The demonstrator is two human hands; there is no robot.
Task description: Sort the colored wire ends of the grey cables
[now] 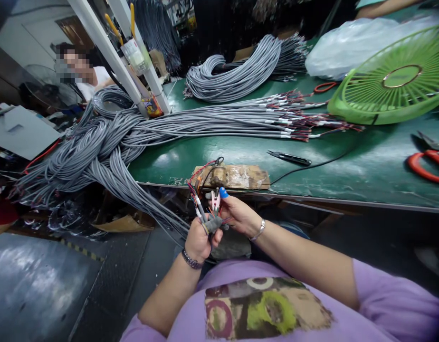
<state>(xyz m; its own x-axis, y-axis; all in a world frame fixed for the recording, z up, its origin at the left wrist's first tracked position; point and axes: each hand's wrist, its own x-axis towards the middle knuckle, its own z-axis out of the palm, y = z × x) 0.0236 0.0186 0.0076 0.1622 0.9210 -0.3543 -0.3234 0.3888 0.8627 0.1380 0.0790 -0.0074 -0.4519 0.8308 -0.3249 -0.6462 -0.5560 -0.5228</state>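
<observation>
My left hand [201,237] is closed round the ends of grey cables [169,221], its thumb wrapped in grey covering. Thin red and dark wires fan out above that grip. Beside it, my right hand [237,213], with a blue cover on one fingertip, is closed at a pink clip-like piece [215,200] and some thin wires; its exact hold is too small to tell. Just beyond both hands, a worn wooden block [244,177] lies at the edge of the green table [365,183], with a small dark loop and red wires at its left end.
Long grey cables [205,121] with stripped ends cross the table, behind them a coiled bundle [241,71]. Black snips [290,158], red-handled cutters [428,166], a green fan [394,76] and a plastic bag [348,47] lie to the right. A person [93,78] is at the back left.
</observation>
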